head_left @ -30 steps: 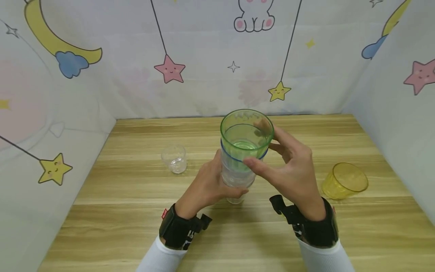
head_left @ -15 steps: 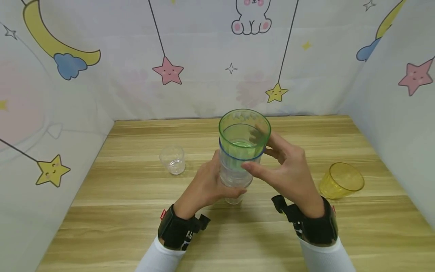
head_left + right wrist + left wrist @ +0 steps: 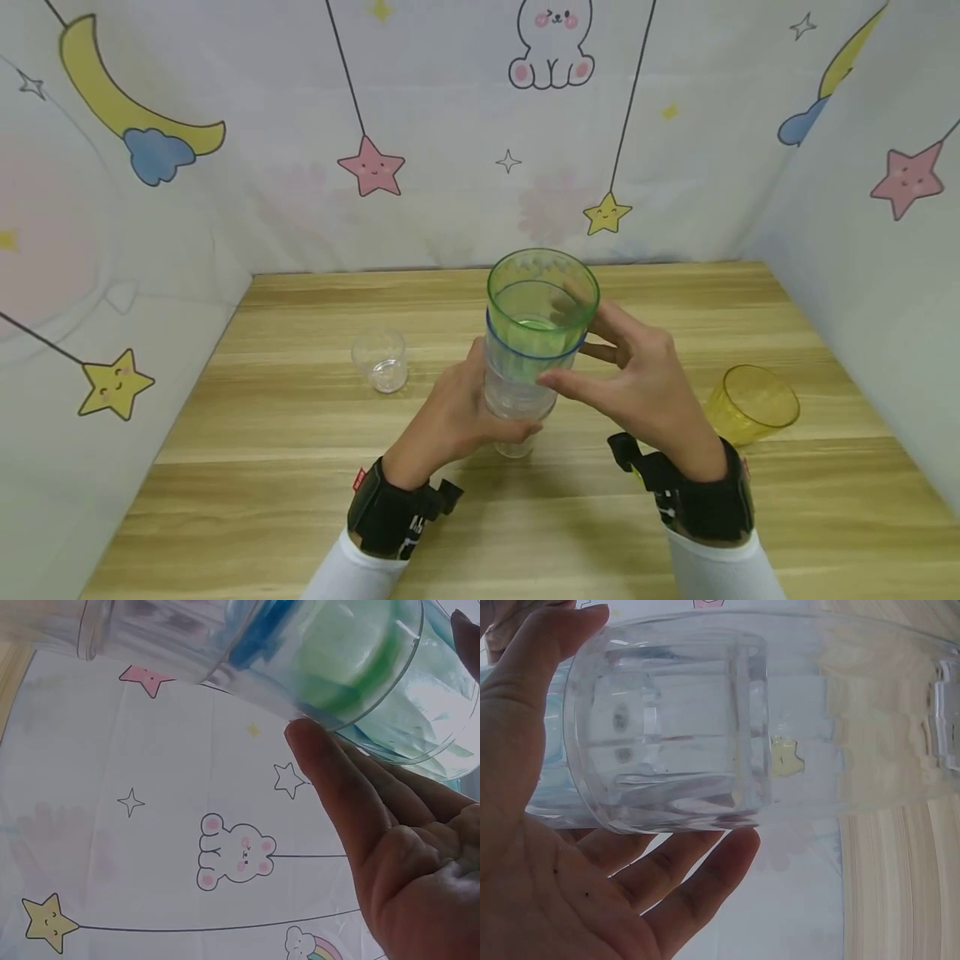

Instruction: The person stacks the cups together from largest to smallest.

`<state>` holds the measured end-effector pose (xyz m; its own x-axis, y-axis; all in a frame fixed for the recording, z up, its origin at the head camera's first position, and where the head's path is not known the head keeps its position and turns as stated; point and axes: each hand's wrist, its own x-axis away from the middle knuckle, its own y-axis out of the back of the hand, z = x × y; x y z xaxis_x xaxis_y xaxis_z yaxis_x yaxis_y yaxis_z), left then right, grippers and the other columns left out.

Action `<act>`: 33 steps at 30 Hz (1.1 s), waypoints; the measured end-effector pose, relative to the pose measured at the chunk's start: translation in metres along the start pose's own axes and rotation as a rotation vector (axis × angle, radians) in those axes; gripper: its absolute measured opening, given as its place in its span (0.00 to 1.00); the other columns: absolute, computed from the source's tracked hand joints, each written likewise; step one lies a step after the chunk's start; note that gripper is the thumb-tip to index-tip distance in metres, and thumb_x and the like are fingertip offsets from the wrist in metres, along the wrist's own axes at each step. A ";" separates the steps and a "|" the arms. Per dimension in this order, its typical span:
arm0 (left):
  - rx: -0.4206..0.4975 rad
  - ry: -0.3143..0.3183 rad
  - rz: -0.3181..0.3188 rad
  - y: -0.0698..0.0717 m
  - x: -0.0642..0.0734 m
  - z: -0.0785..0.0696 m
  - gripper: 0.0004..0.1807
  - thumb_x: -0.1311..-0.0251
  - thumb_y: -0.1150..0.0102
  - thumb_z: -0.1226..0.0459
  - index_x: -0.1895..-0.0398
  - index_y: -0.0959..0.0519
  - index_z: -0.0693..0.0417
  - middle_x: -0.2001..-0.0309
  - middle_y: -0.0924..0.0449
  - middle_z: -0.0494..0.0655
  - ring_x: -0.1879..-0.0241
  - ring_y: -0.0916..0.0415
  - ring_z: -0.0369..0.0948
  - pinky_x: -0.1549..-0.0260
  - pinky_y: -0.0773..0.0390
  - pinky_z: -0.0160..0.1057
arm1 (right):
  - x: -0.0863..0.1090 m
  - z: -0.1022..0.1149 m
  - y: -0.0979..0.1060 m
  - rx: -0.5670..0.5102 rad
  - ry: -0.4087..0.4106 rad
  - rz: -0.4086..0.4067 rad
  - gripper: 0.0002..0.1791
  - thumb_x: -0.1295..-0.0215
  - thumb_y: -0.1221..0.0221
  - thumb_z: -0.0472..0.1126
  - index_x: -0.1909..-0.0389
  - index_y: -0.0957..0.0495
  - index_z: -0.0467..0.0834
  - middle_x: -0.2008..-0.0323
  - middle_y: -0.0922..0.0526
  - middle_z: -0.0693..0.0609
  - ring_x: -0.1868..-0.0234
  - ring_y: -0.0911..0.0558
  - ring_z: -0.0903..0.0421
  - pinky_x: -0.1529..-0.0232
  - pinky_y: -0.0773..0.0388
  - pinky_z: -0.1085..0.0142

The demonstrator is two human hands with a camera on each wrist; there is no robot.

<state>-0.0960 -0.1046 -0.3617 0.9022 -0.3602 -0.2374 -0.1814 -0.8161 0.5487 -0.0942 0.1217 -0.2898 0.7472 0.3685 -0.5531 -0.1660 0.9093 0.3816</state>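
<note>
A tall upright stack of cups stands mid-table in the head view, a green cup (image 3: 543,287) on top. It sits nested in a blue-rimmed cup (image 3: 534,356); below come clear cups (image 3: 667,727), the lowest with its mouth toward the tabletop. My left hand (image 3: 459,410) grips the clear part from the left, thumb in front and fingers curled behind. With thumb and fingers on opposite sides, my right hand (image 3: 637,367) holds the upper part around the blue rim. Some of its fingers show through the green wall; in the right wrist view its fingertips (image 3: 304,731) lie along the cup side.
To the left on the wooden table (image 3: 247,517) rests a small clear cup (image 3: 381,360). A yellow cup (image 3: 753,404) sits at the right, partly behind the right wrist. Patterned cloth walls (image 3: 435,225) close in the back and sides.
Both hands keep the same hold on the stack, which stays in place. The head view has shifted slightly, so the whole scene appears a little lower.
</note>
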 end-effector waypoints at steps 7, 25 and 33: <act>-0.001 0.002 0.003 0.000 0.000 0.000 0.51 0.59 0.17 0.54 0.32 0.39 0.43 0.46 0.22 0.39 0.49 0.23 0.38 0.51 0.22 0.45 | 0.000 -0.001 0.002 0.017 -0.015 0.023 0.45 0.53 0.23 0.29 0.31 0.29 0.43 0.41 0.19 0.49 0.43 0.18 0.54 0.51 0.19 0.61; -0.017 -0.010 -0.003 -0.002 0.000 0.000 0.51 0.59 0.16 0.55 0.33 0.39 0.44 0.46 0.22 0.39 0.49 0.23 0.37 0.51 0.22 0.43 | 0.002 -0.007 0.010 0.063 -0.071 0.147 0.40 0.49 0.23 0.33 0.33 0.27 0.41 0.43 0.18 0.48 0.44 0.18 0.52 0.53 0.18 0.62; -0.019 -0.008 -0.004 -0.002 0.000 -0.001 0.51 0.59 0.17 0.53 0.32 0.39 0.44 0.46 0.22 0.39 0.49 0.23 0.37 0.51 0.22 0.44 | 0.002 -0.012 0.016 0.182 -0.056 0.249 0.35 0.45 0.25 0.38 0.34 0.25 0.40 0.40 0.19 0.49 0.42 0.19 0.51 0.52 0.18 0.60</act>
<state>-0.0957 -0.1028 -0.3620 0.8995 -0.3611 -0.2460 -0.1705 -0.8085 0.5633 -0.1026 0.1391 -0.2936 0.7333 0.5594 -0.3864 -0.2339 0.7413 0.6292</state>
